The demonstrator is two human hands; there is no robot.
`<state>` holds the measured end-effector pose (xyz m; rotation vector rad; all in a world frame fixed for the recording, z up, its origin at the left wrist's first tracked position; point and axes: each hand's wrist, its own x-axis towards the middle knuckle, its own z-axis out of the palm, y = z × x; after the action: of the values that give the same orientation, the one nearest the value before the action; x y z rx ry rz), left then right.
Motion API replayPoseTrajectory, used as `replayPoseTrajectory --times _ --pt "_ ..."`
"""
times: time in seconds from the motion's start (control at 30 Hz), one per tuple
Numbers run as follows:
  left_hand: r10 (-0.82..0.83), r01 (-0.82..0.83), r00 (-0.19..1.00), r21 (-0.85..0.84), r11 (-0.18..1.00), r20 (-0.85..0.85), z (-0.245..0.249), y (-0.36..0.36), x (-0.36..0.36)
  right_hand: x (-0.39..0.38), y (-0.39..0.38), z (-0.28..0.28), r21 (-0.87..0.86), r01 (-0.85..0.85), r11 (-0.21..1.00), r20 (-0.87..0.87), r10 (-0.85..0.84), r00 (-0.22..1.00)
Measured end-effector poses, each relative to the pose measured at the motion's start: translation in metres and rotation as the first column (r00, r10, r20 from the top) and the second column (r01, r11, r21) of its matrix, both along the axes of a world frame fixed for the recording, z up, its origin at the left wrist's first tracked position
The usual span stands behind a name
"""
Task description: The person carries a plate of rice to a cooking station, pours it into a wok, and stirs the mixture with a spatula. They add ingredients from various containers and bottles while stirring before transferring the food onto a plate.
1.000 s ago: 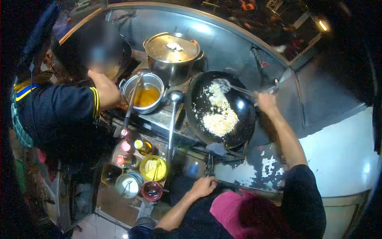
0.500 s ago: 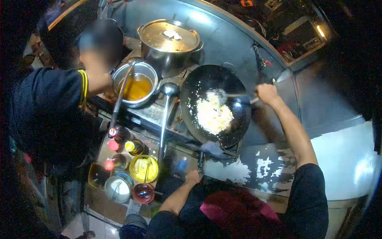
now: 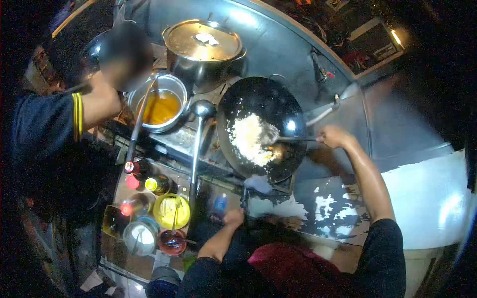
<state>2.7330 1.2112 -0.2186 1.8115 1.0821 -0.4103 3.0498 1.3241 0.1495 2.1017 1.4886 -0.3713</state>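
A black wok (image 3: 290, 107) sits on the stove, with white and yellow food (image 3: 248, 136) like rice in it. Closed round the handle of a ladle (image 3: 270, 134), my right hand (image 3: 332, 136) is at the wok's right side, and the ladle's bowl touches the food. My left hand (image 3: 233, 217) is closed below the wok, close to a dark upright handle at the counter edge; whether it grips anything is too dim to tell. A grey cloth (image 3: 258, 184) lies at the wok's lower rim, above that hand.
Left of the wok stand a lidded stockpot (image 3: 198, 69), a pot of brown liquid (image 3: 164, 108) and a long ladle (image 3: 197, 149). Bottles, a yellow bowl (image 3: 171, 211) and a red bowl (image 3: 172, 242) stand lower left. Another person (image 3: 49, 129) is at the far left.
The ladle has moved down within the wok, and my right hand is lower. The food has shifted and spread to the left. The other person's arm has pulled back from the pot.
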Motion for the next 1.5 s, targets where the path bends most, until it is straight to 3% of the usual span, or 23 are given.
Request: replayPoseTrajectory --times 0.03,0.07,0.1,0.2,0.27,0.33,0.4,0.47,0.53,0.63,0.67,0.73,0.77,0.83,0.87,0.93,1.03,1.07,1.17,1.27,1.4,1.43,1.5 --pt "0.047 -0.049 0.998 -0.047 0.998 -0.037 -0.071 -0.021 0.012 0.002 0.002 0.013 -0.093 -0.011 0.996 0.082 0.018 0.996" --pt "0.046 -0.048 0.998 -0.044 0.998 -0.039 -0.067 -0.019 0.012 0.001 0.004 0.031 -0.185 -0.011 0.983 0.160 0.041 0.986" --pt "0.057 -0.060 0.997 -0.053 0.997 -0.056 -0.055 -0.014 0.010 -0.012 0.002 0.053 -0.139 0.076 0.987 0.158 -0.053 0.986" --pt "0.093 -0.101 0.990 -0.079 0.992 -0.106 0.006 0.007 0.003 -0.014 -0.018 0.067 -0.205 0.166 0.965 -0.170 -0.202 0.964" --pt "0.111 -0.123 0.985 -0.086 0.989 -0.131 0.003 0.001 0.006 -0.050 -0.017 0.052 -0.230 0.169 0.958 -0.130 -0.202 0.971" --pt "0.104 -0.102 0.993 -0.040 0.994 0.056 -0.027 -0.013 0.013 -0.063 -0.025 0.004 0.009 0.293 0.956 -0.250 -0.281 0.926" --pt "0.217 -0.219 0.976 -0.047 0.975 -0.036 0.025 -0.003 0.017 -0.071 -0.030 -0.021 0.187 0.148 0.971 -0.174 -0.115 0.978" --pt "0.175 -0.173 0.984 -0.091 0.981 0.018 0.058 0.008 0.016 -0.056 -0.037 -0.023 0.111 0.192 0.975 -0.173 -0.171 0.970" --pt "0.250 -0.247 0.967 -0.071 0.966 0.041 0.073 0.012 0.020 -0.052 -0.050 0.002 -0.143 0.346 0.927 -0.057 -0.356 0.933" --pt "0.351 -0.316 0.919 -0.196 0.928 0.179 0.104 0.028 0.027 -0.054 -0.091 0.001 -0.097 0.177 0.979 -0.378 -0.201 0.904" --pt "0.354 -0.321 0.918 -0.192 0.928 0.178 0.103 0.029 0.031 -0.071 -0.091 -0.006 -0.136 0.392 0.910 -0.478 -0.406 0.779" --pt "0.401 -0.350 0.898 -0.256 0.901 0.181 0.129 0.044 0.037 -0.103 -0.080 -0.039 -0.079 0.586 0.807 -0.631 -0.495 0.597" --pt "0.415 -0.344 0.878 -0.289 0.893 0.239 0.123 0.046 0.044 -0.112 -0.073 -0.061 0.063 0.595 0.801 -0.717 -0.379 0.586" --pt "0.424 -0.355 0.883 -0.303 0.884 0.200 0.135 0.055 0.052 -0.090 -0.064 -0.130 0.410 0.443 0.797 -0.580 -0.147 0.801" --pt "0.429 -0.364 0.889 -0.321 0.874 0.160 0.141 0.059 0.055 -0.083 -0.064 -0.141 0.406 0.444 0.799 -0.584 -0.146 0.798" --pt "0.453 -0.397 0.879 -0.295 0.869 0.151 0.141 0.057 0.062 -0.080 -0.062 -0.141 0.662 0.196 0.723 -0.245 -0.039 0.969" --pt "0.448 -0.411 0.867 -0.194 0.891 0.220 0.124 0.054 0.069 -0.099 -0.103 -0.107 0.496 0.396 0.772 -0.466 -0.148 0.872" --pt "0.454 -0.416 0.863 -0.196 0.888 0.222 0.124 0.053 0.070 -0.094 -0.124 -0.133 0.450 0.380 0.808 -0.487 -0.135 0.863" --pt "0.504 -0.477 0.834 -0.166 0.863 0.227 0.127 0.049 0.072 -0.134 -0.127 -0.151 0.569 0.153 0.808 -0.238 -0.016 0.971" --pt "0.544 -0.538 0.809 -0.090 0.838 0.223 0.128 0.050 0.074 -0.094 -0.086 -0.184 0.549 0.295 0.782 -0.261 -0.174 0.949" --pt "0.500 -0.499 0.825 -0.075 0.863 0.262 0.104 0.081 0.065 -0.059 -0.091 -0.149 0.456 0.437 0.775 -0.325 -0.312 0.893" --pt "0.509 -0.537 0.759 -0.051 0.842 0.406 0.096 0.090 0.060 -0.055 -0.107 -0.144 0.415 0.421 0.806 -0.319 -0.305 0.897" --pt "0.488 -0.519 0.805 0.002 0.855 0.336 0.093 0.107 0.056 -0.034 -0.128 -0.157 0.386 0.547 0.743 -0.806 -0.016 0.591"
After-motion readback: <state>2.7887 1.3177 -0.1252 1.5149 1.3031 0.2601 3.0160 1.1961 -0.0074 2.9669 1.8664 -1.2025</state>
